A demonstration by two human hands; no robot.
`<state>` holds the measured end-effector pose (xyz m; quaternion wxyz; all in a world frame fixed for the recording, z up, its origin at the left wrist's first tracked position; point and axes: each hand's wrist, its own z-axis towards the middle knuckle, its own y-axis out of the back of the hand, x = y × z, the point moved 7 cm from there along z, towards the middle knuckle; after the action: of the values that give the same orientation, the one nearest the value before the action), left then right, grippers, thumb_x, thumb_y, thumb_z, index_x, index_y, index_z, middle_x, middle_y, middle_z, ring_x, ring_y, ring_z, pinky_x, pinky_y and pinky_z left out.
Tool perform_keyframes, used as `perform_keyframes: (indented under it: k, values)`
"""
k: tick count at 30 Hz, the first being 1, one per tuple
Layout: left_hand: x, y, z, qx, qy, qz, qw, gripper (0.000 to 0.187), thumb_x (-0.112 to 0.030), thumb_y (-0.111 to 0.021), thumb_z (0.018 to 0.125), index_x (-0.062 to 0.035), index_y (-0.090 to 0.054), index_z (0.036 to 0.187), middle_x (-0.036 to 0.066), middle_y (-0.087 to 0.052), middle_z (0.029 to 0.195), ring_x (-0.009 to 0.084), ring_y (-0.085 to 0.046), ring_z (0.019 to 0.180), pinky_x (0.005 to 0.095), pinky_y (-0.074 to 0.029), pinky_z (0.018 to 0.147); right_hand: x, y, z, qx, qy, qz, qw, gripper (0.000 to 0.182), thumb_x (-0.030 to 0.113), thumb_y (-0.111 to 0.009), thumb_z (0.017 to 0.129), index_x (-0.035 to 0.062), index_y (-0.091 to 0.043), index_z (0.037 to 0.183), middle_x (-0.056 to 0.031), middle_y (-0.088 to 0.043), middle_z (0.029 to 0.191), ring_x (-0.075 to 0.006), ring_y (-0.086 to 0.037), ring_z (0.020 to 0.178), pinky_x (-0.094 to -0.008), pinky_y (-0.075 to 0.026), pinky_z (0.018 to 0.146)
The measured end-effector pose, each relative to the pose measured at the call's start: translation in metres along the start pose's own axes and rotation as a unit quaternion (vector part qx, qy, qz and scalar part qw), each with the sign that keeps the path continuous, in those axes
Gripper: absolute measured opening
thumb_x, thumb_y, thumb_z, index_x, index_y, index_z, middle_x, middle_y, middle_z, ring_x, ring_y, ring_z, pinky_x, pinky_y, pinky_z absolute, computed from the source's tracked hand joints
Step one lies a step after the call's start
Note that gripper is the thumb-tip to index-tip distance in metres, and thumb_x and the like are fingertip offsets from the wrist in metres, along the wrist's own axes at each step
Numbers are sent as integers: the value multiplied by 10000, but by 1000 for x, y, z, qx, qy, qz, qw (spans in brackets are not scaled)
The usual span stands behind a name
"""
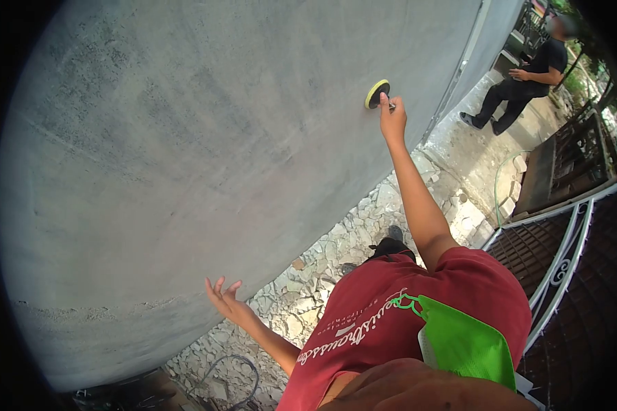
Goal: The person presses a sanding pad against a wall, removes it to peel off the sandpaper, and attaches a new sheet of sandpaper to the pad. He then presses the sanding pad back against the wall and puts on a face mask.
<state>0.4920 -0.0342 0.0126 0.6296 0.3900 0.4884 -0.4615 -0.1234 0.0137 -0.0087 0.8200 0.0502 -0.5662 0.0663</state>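
A round sanding pad (377, 94) with a yellow rim and a dark back is at the grey wall (219, 151), in the upper right part of it. My right hand (393, 118) is closed on the back of the pad, with the arm stretched out. Whether the pad's face presses flat on the wall is hard to tell. Low by the wall, my left hand (229, 301) holds nothing and its fingers are spread.
Broken stones (301, 291) cover the ground along the wall's foot. Another person (528, 85) in dark clothes stands at the upper right. A white metal railing (562, 270) is at the right. A dark hose (253, 373) lies at the bottom.
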Motion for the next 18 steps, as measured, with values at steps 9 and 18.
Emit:
perform_keyframes:
  k: [9,18]
  values:
    - [12,22,-6,-36,-72,26,996,223,100,-367,803,-78,-500,813,9,-427,748,103,-377,659,235,-328,602,23,4,-1,46,90,-89,991,450,422,-638,972,41,-447,825,-78,-515,656,-162,-490,594,-316,-442,598]
    - [8,-10,-31,-15,-81,-85,993,215,82,-370,712,-111,-341,622,-12,-323,575,76,-262,545,249,-167,513,-2,25,65,44,56,-106,992,446,429,-644,965,34,-473,850,-82,-523,646,-176,-502,602,-336,-456,631]
